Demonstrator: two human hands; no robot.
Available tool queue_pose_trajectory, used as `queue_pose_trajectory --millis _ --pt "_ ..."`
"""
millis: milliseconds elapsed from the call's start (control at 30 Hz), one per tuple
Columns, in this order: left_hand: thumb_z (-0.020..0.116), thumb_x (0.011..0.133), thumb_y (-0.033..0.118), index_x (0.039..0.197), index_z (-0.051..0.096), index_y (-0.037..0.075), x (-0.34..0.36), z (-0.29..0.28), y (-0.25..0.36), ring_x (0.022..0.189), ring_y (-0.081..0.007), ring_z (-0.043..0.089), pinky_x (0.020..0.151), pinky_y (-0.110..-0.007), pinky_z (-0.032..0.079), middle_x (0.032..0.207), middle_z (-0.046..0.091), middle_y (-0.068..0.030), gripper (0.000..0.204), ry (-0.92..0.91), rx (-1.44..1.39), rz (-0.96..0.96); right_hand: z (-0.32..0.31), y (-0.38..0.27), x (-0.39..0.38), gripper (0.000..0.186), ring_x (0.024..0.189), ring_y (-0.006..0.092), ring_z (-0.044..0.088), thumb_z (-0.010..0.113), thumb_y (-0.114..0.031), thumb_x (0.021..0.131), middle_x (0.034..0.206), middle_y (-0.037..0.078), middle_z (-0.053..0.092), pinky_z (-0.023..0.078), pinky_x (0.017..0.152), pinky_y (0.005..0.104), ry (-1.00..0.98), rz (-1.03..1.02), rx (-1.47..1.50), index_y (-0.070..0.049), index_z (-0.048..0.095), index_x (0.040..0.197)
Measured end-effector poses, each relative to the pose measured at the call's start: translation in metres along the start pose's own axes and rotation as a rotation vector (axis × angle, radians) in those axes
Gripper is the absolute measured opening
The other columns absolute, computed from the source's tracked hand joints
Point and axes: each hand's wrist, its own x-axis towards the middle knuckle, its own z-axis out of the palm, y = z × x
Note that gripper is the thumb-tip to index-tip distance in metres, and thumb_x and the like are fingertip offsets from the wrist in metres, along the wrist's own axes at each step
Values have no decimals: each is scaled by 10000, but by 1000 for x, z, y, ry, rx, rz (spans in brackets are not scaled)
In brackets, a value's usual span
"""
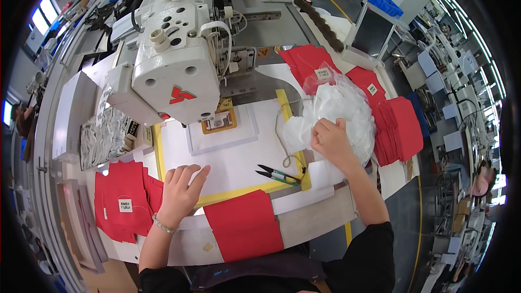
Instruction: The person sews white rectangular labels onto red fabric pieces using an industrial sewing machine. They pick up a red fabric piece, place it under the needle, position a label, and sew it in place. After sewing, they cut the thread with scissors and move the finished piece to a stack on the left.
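Observation:
My right hand [329, 140] is closed at the left side of a heap of thin white sheets [353, 111], its fingertips pinched on a sheet. My left hand [183, 189] rests open over the yellow-taped front edge of the white work surface [222, 173], with nothing in it. Beside it on the left lies a stack of red fabric pieces [116, 184] with pale labels. One red fabric piece [244, 225] lies flat at the table's front edge, between my forearms. Green-handled thread snips [278, 175] lie between my hands, with their blades pointing left.
A white sewing machine head [173, 59] stands over the work surface, with a clear frame [244, 133] beneath it. More red stacks [399, 130] lie right of the white heap. A bin of white labels or strips [106, 135] stands at the left. A cord [279, 130] hangs near the snips.

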Motion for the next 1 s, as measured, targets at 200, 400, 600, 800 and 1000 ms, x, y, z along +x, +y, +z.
queue_pose_trajectory --millis 200,400,600,800,1000 --pt "766 756 92 1176 650 87 16 0 7 911 -223 598 812 -358 449 1048 626 -60 436 -68 -540 -201 -34 -33 14 192 767 122 555 699 -39 697 862 -12 591 307 845 325 -76 125 449 -102 567 823" --pt "746 857 107 1195 642 14 50 32 36 893 -83 603 792 -274 498 1113 668 -68 365 -195 -1708 -591 -2 -104 25 200 816 106 560 733 -84 702 972 -5 595 300 897 316 -127 -65 949 -100 615 863" --pt "724 869 32 1034 697 -9 56 32 10 502 -31 552 464 -161 452 769 695 -23 173 -202 -1494 -769 13 -105 42 187 834 130 548 734 -50 778 953 48 597 369 838 293 -216 199 1071 -56 667 952" --pt "733 863 37 948 708 -27 56 29 -2 621 -67 658 557 -185 528 811 708 -40 109 -182 -1311 -795 12 -103 65 169 715 117 489 725 -60 813 882 35 586 380 721 244 -346 241 1050 -80 712 981" --pt "722 859 94 950 715 4 50 39 -23 853 -168 721 737 -266 576 943 737 -92 129 1 -900 -311 44 -97 79 152 682 124 511 740 -66 754 833 -21 575 316 779 317 -118 -123 605 -155 729 877"
